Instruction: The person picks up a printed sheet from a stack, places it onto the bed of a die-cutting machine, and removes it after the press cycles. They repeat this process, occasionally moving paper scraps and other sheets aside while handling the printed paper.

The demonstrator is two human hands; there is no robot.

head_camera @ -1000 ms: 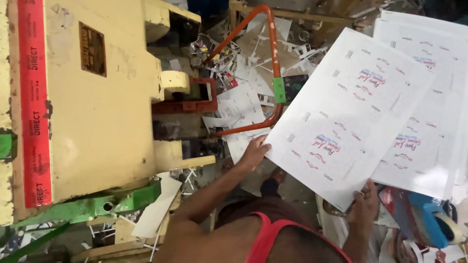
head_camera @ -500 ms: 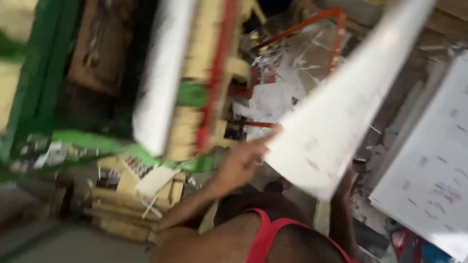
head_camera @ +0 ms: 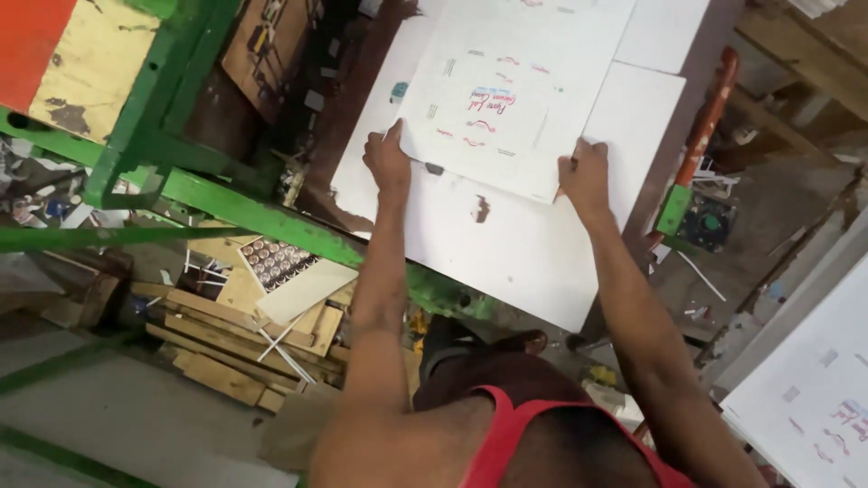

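A white printed cardboard sheet lies on the larger white board of a machine bed. My left hand grips the sheet's near left corner. My right hand holds its near right corner. The sheet carries small red and blue printed marks. Both arms reach forward from my body, which wears a red top.
A green metal frame runs along the left of the bed. An orange-red lever bar with a green block stands at the right. Wood scraps and offcuts lie on the floor below left. More printed sheets sit at lower right.
The view swung from the yellow machine side to the bed. The sheet, held up in the air before, now lies flat on the white board under both hands.
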